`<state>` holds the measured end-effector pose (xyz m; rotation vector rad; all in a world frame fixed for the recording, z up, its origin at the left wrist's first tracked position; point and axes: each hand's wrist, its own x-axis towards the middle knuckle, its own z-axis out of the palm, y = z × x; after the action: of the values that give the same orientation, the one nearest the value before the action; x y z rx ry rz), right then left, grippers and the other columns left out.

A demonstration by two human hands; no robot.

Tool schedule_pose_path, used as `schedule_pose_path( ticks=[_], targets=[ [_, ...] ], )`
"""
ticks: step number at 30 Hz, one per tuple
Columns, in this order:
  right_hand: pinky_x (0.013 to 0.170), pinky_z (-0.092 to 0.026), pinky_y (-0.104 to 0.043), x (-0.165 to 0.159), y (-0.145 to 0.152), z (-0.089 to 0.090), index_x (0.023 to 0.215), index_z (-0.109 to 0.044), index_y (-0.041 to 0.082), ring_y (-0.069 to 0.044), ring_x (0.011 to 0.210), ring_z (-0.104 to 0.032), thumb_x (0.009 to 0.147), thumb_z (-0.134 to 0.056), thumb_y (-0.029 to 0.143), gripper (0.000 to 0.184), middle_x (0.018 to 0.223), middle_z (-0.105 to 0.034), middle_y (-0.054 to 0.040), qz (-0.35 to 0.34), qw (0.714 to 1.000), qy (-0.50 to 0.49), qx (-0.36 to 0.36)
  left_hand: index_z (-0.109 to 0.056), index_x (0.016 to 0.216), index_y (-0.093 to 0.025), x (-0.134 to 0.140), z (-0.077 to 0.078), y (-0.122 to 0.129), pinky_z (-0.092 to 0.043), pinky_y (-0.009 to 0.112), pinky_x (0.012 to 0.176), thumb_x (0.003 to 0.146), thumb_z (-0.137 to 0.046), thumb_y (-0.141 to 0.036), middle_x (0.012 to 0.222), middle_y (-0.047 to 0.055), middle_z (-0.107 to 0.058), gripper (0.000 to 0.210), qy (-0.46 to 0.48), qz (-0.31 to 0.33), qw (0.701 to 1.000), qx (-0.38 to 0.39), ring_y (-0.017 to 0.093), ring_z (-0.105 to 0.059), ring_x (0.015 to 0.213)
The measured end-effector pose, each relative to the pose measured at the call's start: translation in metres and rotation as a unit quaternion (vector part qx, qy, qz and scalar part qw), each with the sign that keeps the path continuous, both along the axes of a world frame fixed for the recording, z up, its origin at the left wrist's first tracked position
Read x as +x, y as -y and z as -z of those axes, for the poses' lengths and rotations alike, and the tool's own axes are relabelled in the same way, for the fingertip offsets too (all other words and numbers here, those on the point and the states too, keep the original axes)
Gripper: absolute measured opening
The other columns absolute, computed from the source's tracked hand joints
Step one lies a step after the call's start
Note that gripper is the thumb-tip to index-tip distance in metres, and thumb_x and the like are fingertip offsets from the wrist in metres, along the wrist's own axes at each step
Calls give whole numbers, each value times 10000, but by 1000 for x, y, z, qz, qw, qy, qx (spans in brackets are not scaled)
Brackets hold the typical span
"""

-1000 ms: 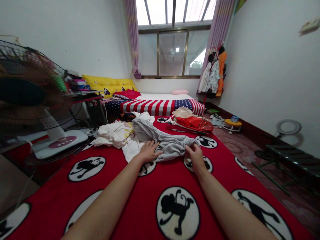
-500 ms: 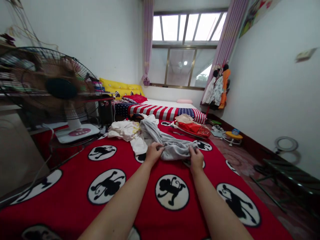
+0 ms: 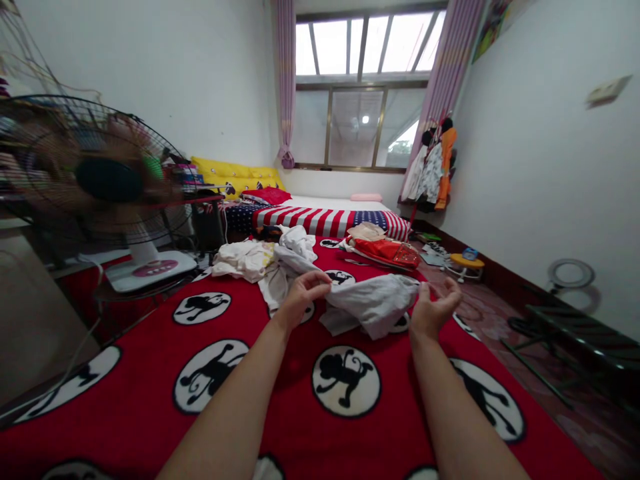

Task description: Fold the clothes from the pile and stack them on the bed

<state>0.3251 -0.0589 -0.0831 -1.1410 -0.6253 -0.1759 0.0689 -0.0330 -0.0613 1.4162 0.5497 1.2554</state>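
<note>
Pale grey garment (image 3: 373,300) spread between hands (image 3: 301,295), over red monkey-print blanket (image 3: 290,407).

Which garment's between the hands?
The pale grey garment, spanning from left hand to right hand; the cream garment lies farther back left, the red garment farther back right.

Grey garment (image 3: 374,301) spread wider (bunched before), right-hand fingers (image 3: 452,293) farther out

Between the forearms (image 3: 235,400), the red blanket (image 3: 290,420) gives open room from its near edge up to the gray garment (image 3: 373,300), which bars the middle between left hand (image 3: 303,297) and right hand (image 3: 434,310). White clothes (image 3: 243,260) block the far left, a red garment (image 3: 380,251) the far right corner; a fan (image 3: 109,180) stands beside the left edge.
</note>
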Motion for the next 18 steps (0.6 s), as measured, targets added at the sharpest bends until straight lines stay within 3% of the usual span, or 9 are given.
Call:
schedule_pose_path(
  ticks=[1, 3, 5, 7, 9, 11, 13, 15, 18],
  targets=[
    [749, -507, -312, -5, 2, -1, 1230, -510, 169, -187, 927, -619, 753, -622, 349, 522, 1265, -535, -133, -20, 999, 43, -23, -670, 835, -144, 7, 0, 8, -424, 182, 598, 641, -787, -323, 729, -9, -621, 289, -34, 67, 997, 4, 92, -553, 648],
    [690, -503, -314, -17, 3, -1, 1121, -595, 171, -197, 858, -627, 799, -591, 393, 391, 1130, -619, -112, -137, 977, 135, -93, -698, 887, -128, 22, 2, 23, -429, 188, 611, 678, -782, -329, 732, 4, -643, 302, -109, 190, 976, 8, 91, -561, 641],
    [688, -494, -316, -30, 4, 2, 982, -663, 178, -199, 799, -629, 830, -558, 414, 300, 974, -679, -86, -296, 911, 227, -177, -712, 952, -127, 33, 5, 32, -449, 199, 628, 709, -766, -352, 751, 19, -666, 336, -168, 281, 945, 17, 97, -584, 647],
    [726, -482, -320, -40, 3, 7, 899, -697, 190, -202, 795, -630, 818, -571, 385, 246, 893, -703, -62, -409, 824, 307, -243, -714, 1008, -139, 37, 8, 33, -464, 206, 610, 726, -748, -387, 762, 33, -686, 377, -214, 304, 928, 23, 114, -614, 648],
    [726, -465, -310, -45, 3, 13, 852, -710, 194, -204, 796, -621, 761, -624, 339, 192, 850, -702, -41, -441, 775, 355, -283, -699, 1057, -146, 33, 10, 25, -468, 214, 556, 758, -703, -421, 762, 51, -705, 406, -235, 236, 943, 11, 137, -642, 621],
    [685, -444, -290, -47, 2, 16, 799, -712, 188, -189, 749, -598, 716, -660, 302, 150, 795, -684, -25, -436, 757, 374, -310, -679, 1090, -146, 21, 11, 9, -478, 229, 534, 825, -608, -418, 762, 65, -719, 386, -252, 51, 966, 16, 155, -662, 598],
    [652, -421, -275, -46, 2, 17, 753, -705, 183, -172, 704, -573, 711, -659, 281, 116, 748, -666, -16, -431, 759, 374, -315, -668, 1103, -133, 6, 13, -9, -515, 262, 608, 875, -523, -354, 823, 91, -731, 349, -270, -160, 949, 44, 177, -689, 674],
    [647, -409, -276, -44, 1, 14, 717, -690, 181, -165, 680, -559, 727, -637, 287, 119, 712, -652, -16, -409, 795, 344, -286, -673, 1099, -121, -8, 18, -24, -527, 318, 763, 863, -528, -288, 962, 129, -723, 324, -294, -289, 909, 69, 216, -693, 853],
    [665, -413, -297, -40, -1, 8, 731, -681, 179, -176, 681, -554, 728, -627, 349, 179, 713, -647, -28, -336, 889, 233, -208, -701, 1078, -135, -17, 32, -34, -457, 392, 949, 786, -629, -260, 1117, 148, -682, 325, -340, -315, 881, 93, 273, -627, 1051]
  ],
)
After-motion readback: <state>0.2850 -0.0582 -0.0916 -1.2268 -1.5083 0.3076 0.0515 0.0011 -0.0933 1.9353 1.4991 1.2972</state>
